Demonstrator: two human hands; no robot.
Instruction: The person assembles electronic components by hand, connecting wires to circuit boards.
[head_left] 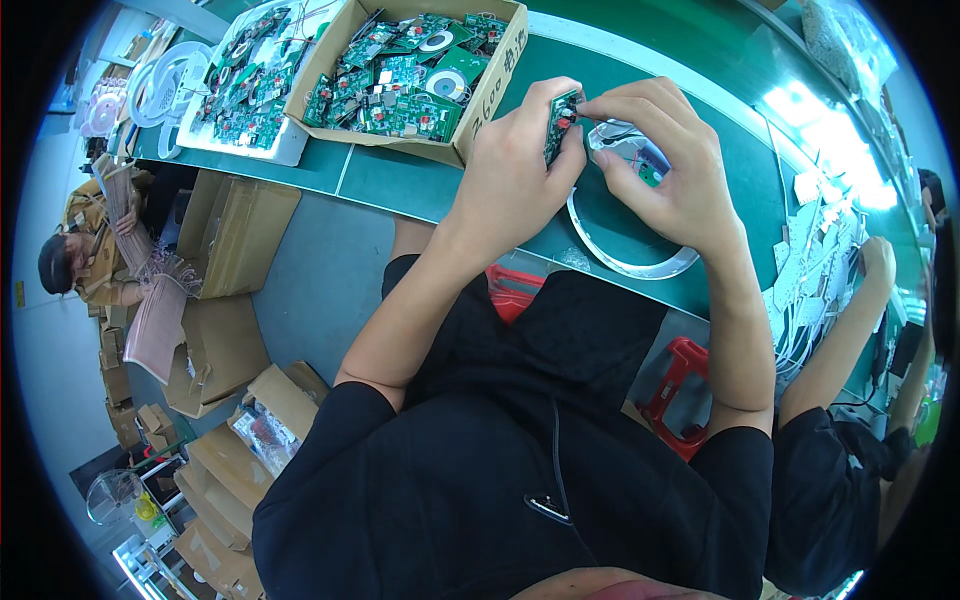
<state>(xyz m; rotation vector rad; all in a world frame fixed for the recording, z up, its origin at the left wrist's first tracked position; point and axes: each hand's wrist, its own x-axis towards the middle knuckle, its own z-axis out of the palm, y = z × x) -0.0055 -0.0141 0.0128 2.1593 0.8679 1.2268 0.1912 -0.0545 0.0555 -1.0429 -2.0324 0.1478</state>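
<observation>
My left hand (510, 155) is closed round the edges of a small green circuit board (563, 125), which stands tilted with a red part on its face. My right hand (685, 155) has its fingers curled, the index fingertip close to the board's right edge. What those fingertips pinch is too small to make out. Below the right hand's fingers, partly hidden, is a whitish housing (616, 136) with thin wires and a blue part (653, 157) in it. A white ring (640, 268) lies on the green tabletop (400, 185) below my hands.
A cardboard box (470, 125) full of green circuit boards stands at the far left. Beside it is a white tray (290, 150) heaped with more boards. White parts with cables (810, 290) are piled at the right, near a co-worker's arm (850, 320). Another person (95, 250) handles bundled strips at the left.
</observation>
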